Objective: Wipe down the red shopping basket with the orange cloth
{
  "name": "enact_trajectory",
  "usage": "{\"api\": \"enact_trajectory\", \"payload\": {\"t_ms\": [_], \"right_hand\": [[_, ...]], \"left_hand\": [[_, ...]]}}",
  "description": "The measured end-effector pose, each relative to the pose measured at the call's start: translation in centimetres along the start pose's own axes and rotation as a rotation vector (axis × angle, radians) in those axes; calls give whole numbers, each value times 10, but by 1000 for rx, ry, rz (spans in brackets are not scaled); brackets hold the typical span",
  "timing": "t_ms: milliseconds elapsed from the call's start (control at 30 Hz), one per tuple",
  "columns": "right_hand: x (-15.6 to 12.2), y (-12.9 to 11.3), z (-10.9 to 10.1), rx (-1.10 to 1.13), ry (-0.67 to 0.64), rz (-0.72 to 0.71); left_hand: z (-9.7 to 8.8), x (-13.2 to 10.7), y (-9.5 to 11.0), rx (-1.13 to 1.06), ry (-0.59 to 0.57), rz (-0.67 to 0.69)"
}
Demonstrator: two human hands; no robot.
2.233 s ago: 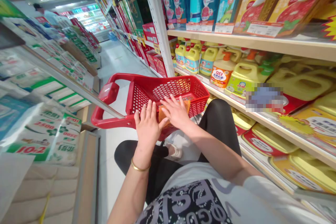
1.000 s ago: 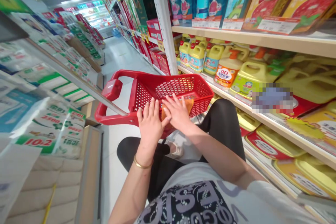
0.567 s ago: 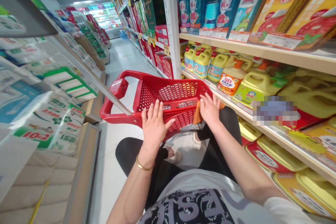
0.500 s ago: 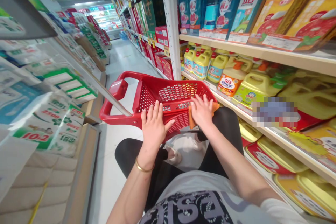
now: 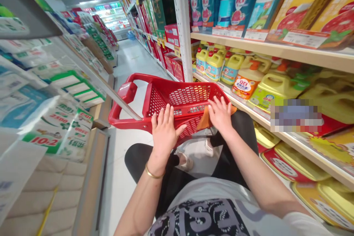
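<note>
A red plastic shopping basket (image 5: 190,96) with perforated walls, a long silvery rod handle (image 5: 118,99) and a looped end stands in front of my knees. My left hand (image 5: 165,129) lies on its near rim, fingers stretched forward and thumb out to the side. My right hand (image 5: 219,116) rests flat near the rim's right end, its fingers spread. Beneath that palm an orange cloth (image 5: 204,120) drapes over the basket's side, showing on both sides of the hand. The part of the cloth under the palm is hidden.
Shelves on the right hold yellow jugs (image 5: 214,66) and blue pump bottles (image 5: 207,7). Packs of tissue paper (image 5: 45,129) are stacked on the left. A dark grey curved object (image 5: 30,11) blocks the upper left. The pale aisle floor (image 5: 129,57) runs ahead between shelves.
The view has shifted slightly, so the scene sits a little further right. Below my right hand the cloth's hanging corner has swung left. Both hands keep nearly the same place on the basket.
</note>
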State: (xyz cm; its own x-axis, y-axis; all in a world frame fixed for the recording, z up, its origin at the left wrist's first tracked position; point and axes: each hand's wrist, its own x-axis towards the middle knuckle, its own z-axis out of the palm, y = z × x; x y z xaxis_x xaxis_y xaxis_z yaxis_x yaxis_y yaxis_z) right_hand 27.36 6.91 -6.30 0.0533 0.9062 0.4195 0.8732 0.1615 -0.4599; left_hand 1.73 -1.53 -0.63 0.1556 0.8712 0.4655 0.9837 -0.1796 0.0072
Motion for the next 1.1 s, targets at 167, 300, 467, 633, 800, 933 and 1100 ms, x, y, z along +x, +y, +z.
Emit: {"api": "enact_trajectory", "payload": {"t_ms": [167, 300, 467, 633, 800, 933, 1100], "right_hand": [[-4, -47, 10, 37, -29, -43], [-19, -121, 24, 141, -105, -323], [-18, -105, 19, 121, -106, -299], [1, -12, 1, 6, -30, 2], [7, -21, 7, -4, -15, 95], [-14, -96, 22, 114, -86, -221], [-20, -101, 20, 122, -111, -316]], "left_hand": [[-1, 1, 0, 0, -10, -15], [-1, 1, -3, 32, -11, 0], [-2, 0, -4, 30, -19, 19], [-2, -1, -1, 21, -12, 4], [-1, 0, 0, 25, -15, -6], [-3, 1, -1, 31, -10, -7], [-5, 1, -2, 0, -11, 17]]}}
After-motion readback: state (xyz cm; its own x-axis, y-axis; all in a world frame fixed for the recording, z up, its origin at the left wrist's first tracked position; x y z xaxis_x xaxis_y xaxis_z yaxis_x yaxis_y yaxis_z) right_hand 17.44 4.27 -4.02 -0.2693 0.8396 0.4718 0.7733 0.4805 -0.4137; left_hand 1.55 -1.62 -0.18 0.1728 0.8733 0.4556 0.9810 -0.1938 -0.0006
